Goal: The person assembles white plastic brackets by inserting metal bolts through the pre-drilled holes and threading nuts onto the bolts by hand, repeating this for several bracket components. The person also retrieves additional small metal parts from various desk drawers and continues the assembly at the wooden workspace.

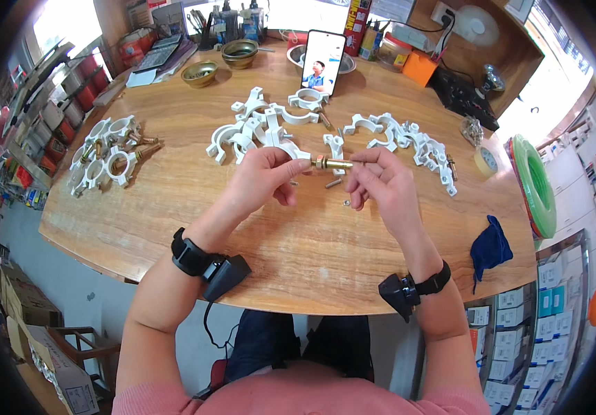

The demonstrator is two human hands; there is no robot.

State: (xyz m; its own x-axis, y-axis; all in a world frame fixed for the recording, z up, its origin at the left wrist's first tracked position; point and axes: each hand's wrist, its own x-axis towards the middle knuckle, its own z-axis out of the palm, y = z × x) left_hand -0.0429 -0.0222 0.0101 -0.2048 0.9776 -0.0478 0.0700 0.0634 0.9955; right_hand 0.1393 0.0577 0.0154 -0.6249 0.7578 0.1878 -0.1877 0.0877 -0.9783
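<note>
A brass-coloured expansion bolt lies level between my hands, above the middle of the table. My left hand pinches around its left end, beside the nut and washer. A white pipe clamp half shows right behind those fingers; I cannot tell whether it is also in their grasp. My right hand is closed on the bolt's right end with thumb and fingertips. Just beyond my hands, a pile of loose white clamp halves spreads over the wooden table. Below the bolt lies a short screw, near a small nut.
Clamps with brass bolts sit at the left, and more white clamp parts at the right. A phone stands at the back near brass bowls. A blue cloth pouch and tape roll lie right.
</note>
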